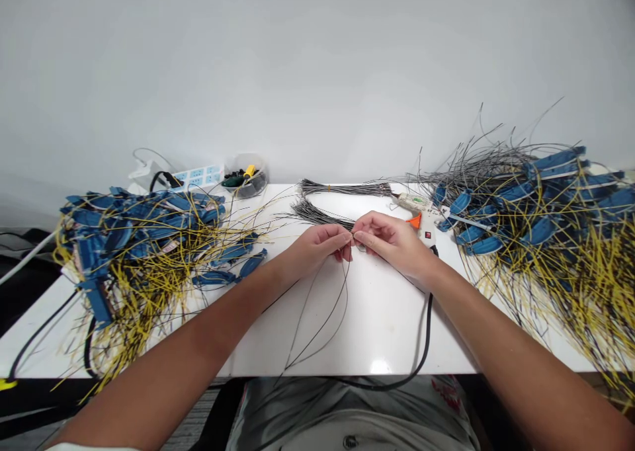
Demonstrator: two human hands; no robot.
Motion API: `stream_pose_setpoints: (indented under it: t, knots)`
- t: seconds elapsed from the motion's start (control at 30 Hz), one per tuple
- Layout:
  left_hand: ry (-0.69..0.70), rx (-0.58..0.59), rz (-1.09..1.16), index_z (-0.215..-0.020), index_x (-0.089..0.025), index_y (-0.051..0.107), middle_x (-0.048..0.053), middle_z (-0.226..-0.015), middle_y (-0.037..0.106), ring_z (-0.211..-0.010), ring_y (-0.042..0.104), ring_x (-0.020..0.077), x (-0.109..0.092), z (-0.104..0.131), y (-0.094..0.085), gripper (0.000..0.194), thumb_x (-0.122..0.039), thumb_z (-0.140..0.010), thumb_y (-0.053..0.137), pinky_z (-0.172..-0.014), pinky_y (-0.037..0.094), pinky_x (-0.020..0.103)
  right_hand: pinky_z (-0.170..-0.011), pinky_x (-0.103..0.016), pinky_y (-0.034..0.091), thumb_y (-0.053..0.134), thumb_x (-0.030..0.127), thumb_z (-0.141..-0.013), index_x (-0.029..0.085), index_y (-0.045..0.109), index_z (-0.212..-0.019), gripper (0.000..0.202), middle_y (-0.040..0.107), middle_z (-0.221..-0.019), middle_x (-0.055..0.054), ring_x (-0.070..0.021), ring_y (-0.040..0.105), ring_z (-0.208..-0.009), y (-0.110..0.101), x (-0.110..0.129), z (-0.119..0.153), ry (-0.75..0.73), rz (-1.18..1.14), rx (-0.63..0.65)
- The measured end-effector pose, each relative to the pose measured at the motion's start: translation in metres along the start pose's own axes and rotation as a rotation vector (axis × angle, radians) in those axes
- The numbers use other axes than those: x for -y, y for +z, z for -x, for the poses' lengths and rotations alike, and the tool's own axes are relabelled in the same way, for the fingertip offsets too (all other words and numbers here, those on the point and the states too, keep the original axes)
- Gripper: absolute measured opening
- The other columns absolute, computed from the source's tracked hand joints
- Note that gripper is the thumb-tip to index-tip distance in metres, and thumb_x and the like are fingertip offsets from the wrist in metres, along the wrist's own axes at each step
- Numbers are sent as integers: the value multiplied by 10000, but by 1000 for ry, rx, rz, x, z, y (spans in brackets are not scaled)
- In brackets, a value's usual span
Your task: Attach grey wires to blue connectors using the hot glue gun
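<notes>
My left hand (327,241) is closed in a pinch on a thin black wire (333,309), which hangs in loose strands below the fingers to the table's front edge. Fingertip to fingertip with it, my right hand (384,238) is pinched too; what lies between its thumb and forefinger is too small to make out. Just behind both hands lies a bundle of thin black wires (320,213), partly hidden by the fingers. A second wire bundle (347,188), tied round its middle, rests farther back.
Blue pieces with yellow and black wires form a left pile (149,239) and a right pile (546,219). A glue gun (413,203) with an orange trigger lies behind my right hand. Beside a power strip (198,176) stands a clear tub (258,183). A black cable (427,332) crosses the white table (381,319).
</notes>
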State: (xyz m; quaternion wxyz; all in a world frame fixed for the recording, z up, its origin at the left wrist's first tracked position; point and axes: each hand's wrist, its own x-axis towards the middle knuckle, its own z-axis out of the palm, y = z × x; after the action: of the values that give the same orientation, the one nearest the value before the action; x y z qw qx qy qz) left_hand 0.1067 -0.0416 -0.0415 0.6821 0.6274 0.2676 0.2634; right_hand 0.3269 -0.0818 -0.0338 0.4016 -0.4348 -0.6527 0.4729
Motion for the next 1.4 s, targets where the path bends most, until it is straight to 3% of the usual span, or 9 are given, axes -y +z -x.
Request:
stream_pose_setpoints:
  t: [0.13, 0.3, 0.47, 0.6, 0.73, 0.97, 1.4]
  knots:
    - [16, -11, -3, -823, -151, 645, 28, -780, 674, -730, 594, 122, 1, 0, 0, 383, -491, -999, 637, -736, 465, 256, -631, -276, 403, 749, 391, -940, 239, 707, -1224, 325, 597, -830, 4, -126, 518, -691, 0, -1, -1, 11, -73, -20]
    - [22, -20, -13, -843, -145, 653, 32, -790, 687, -722, 601, 116, 4, 0, -1, 395, -508, -998, 644, -717, 469, 244, -588, -284, 324, 793, 419, -909, 234, 793, -1052, 234, 485, -675, 29, -118, 413, -633, -1, -5, -1, -5, 22, -60]
    - [-2, -58, -4, -858, -139, 681, 42, -803, 703, -733, 611, 125, 3, 0, 0, 385, -504, -982, 670, -722, 479, 252, -634, -299, 407, 782, 344, -924, 245, 815, -997, 127, 609, -836, -22, -132, 529, -709, -3, -4, -3, -186, 169, -114]
    - [-20, -64, 29, -892, -138, 720, 58, -860, 722, -764, 624, 134, 0, 1, 1, 366, -488, -984, 667, -731, 497, 264, -624, -299, 437, 770, 296, -929, 242, 791, -975, 74, 625, -903, -42, -144, 573, -740, -4, -3, -4, -312, 224, -164]
    - [-29, -37, 27, -924, -140, 734, 59, -893, 733, -774, 618, 122, -1, 2, 0, 320, -450, -980, 683, -734, 491, 247, -611, -294, 441, 746, 265, -941, 242, 769, -976, 48, 629, -932, -46, -142, 569, -735, -5, -4, -3, -318, 236, -170]
    - [-16, -99, 87, -851, -140, 687, 29, -782, 690, -714, 598, 116, 1, 2, 2, 320, -437, -970, 698, -705, 480, 247, -595, -285, 433, 747, 239, -931, 225, 734, -962, 36, 619, -916, -27, -118, 545, -686, -4, -5, -3, -283, 218, -131]
    - [-36, -125, 66, -833, -143, 670, 7, -705, 645, -665, 573, 112, -2, 3, 4, 341, -458, -957, 709, -671, 465, 239, -598, -285, 446, 790, 256, -897, 244, 786, -1008, 112, 630, -844, -25, -140, 586, -704, -5, -5, -3, -306, 257, -128]
